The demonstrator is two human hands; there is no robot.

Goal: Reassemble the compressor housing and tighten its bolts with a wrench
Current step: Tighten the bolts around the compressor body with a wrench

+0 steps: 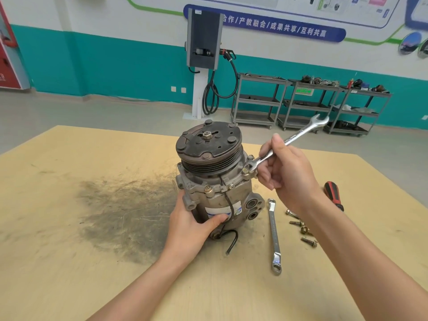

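Compressor housing point(215, 181) stands upright on our wooden table point(92, 228), pulley end up, just right of a dark grimy smear point(125, 212) on the tabletop. Our left hand point(192, 225) grips its lower body, thumb pressed across a white label point(222, 210) whose print is too small to read. Our right hand point(287, 172) is curled around the shank of an open-ended wrench point(289, 141), the lower jaw of which sits on a flange bolt point(246, 169) at the housing's right shoulder, while the free end points up and away. Stamped lettering runs along the shank, but we cannot make it out.

A second wrench point(274, 235) lies flat on the table to the right of the housing, with several loose bolts point(301, 228) just beside it and a red-and-black screwdriver point(333, 195) further right.

Against the far wall, metal shelf carts point(310, 103) hold assorted parts on their top trays; one bears a green sign we cannot read. A blue wall banner point(278, 25) carries white Chinese characters, including 产教融合 / 成果共享 / 互利共赢. A charging unit point(203, 40) with a looped cable stands below it.
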